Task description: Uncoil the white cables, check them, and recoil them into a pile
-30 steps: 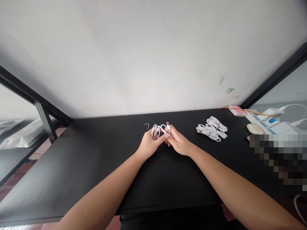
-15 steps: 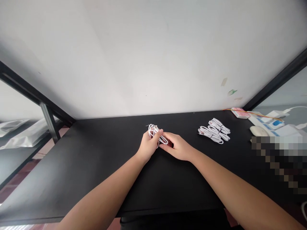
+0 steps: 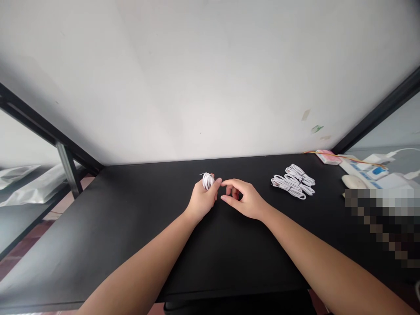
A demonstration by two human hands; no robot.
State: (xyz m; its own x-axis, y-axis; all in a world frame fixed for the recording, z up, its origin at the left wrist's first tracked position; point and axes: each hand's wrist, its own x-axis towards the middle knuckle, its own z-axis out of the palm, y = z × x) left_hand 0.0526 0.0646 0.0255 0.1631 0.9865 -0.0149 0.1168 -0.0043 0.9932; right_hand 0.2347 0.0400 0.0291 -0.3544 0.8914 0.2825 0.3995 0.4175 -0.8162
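A coiled white cable (image 3: 207,181) is gripped in my left hand (image 3: 201,199), thumb over the coil and a short end poking out at the upper left. My right hand (image 3: 244,197) is just to its right, index finger and thumb curved apart with a gap between them. The right index fingertip meets or nearly meets the left thumb tip. Between the right finger and thumb I see nothing. Farther right, white cable bundles (image 3: 293,181), bound with dark ties, lie side by side on the black tabletop (image 3: 147,227).
At the right end are a white power strip (image 3: 364,173) with plugs, a pale computer mouse (image 3: 353,181) and a pink-and-white box (image 3: 328,157). A thin red-yellow wire (image 3: 348,156) crosses there. A white wall (image 3: 197,87) stands behind; clear plastic bags (image 3: 42,186) lie at left.
The cable loops that spread toward my right hand are now gathered compactly in my left hand. My right fingers have come off the cable and opened slightly.
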